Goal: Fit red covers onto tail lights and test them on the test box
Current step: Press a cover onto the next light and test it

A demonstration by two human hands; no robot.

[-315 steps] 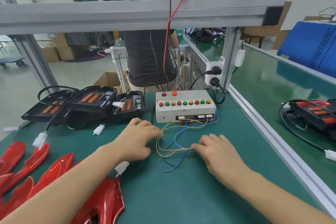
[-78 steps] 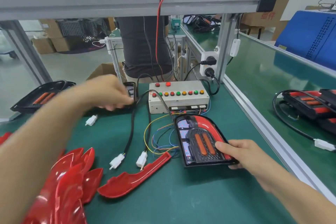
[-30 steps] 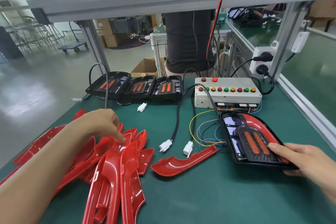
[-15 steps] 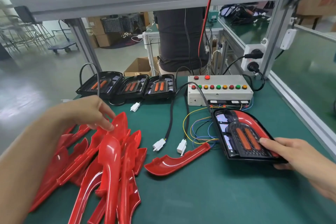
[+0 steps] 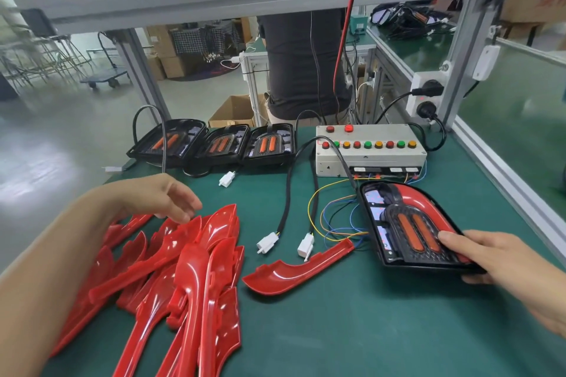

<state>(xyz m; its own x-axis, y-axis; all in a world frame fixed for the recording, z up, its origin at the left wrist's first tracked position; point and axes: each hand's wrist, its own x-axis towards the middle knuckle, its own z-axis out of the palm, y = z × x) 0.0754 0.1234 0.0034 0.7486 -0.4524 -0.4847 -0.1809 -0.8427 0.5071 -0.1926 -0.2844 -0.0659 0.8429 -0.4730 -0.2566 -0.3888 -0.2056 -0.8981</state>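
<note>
A black tail light (image 5: 407, 226) with a red cover fitted along its right edge lies on the green mat, right of centre. My right hand (image 5: 502, 266) grips its near right corner, thumb on top. My left hand (image 5: 156, 197) hovers with fingers apart just above the far end of a pile of loose red covers (image 5: 183, 269) at the left. One single red cover (image 5: 298, 268) lies between the pile and the tail light. The grey test box (image 5: 370, 150) with coloured buttons stands behind, its thin coloured wires (image 5: 333, 217) trailing to the tail light.
Three uncovered black tail lights (image 5: 220, 144) line the far edge at the left. Two black cables end in white connectors (image 5: 286, 243) mid-mat. An aluminium frame rail (image 5: 508, 174) borders the right side. A person in a dark shirt (image 5: 300, 64) stands beyond the bench.
My left hand let go of the red cover it was lifting and rose slightly above the pile. The right hand stays on the tail light.
</note>
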